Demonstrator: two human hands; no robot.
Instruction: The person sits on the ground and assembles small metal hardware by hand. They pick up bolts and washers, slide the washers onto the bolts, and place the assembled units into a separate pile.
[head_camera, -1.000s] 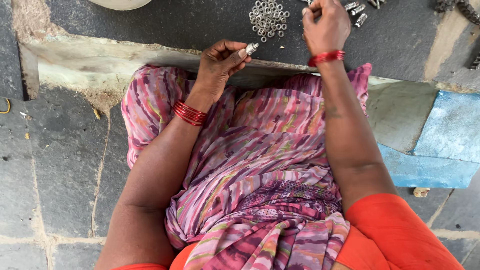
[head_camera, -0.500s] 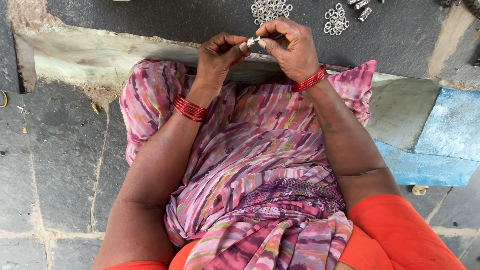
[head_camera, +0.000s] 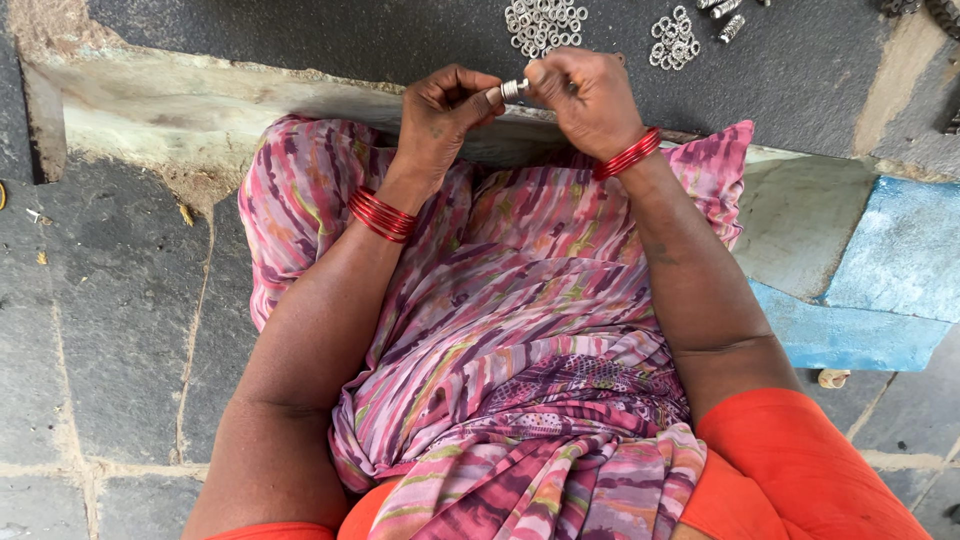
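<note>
My left hand (head_camera: 440, 115) pinches a small silver metal cylinder (head_camera: 513, 90) at its left end. My right hand (head_camera: 585, 100) meets it from the right, fingertips closed on the same piece or on a small part pressed against it; which one is hidden. Both hands hover above my lap, which is covered in pink striped cloth (head_camera: 500, 330). Red bangles ring both wrists. Just beyond the hands, on the dark stone slab (head_camera: 300, 35), lie a pile of small silver rings (head_camera: 543, 25) and a second smaller pile of rings (head_camera: 675, 42).
Several silver cylinders (head_camera: 725, 15) lie at the slab's far edge beside the rings. A blue-painted block (head_camera: 890, 280) sits at the right. Grey stone floor tiles (head_camera: 110, 300) spread to the left, and a pale stone ledge (head_camera: 200, 95) runs under the slab.
One second ago my right hand was reaching among the parts on the slab. It has come back to my left hand, and both now close together on the silver cylinder.
</note>
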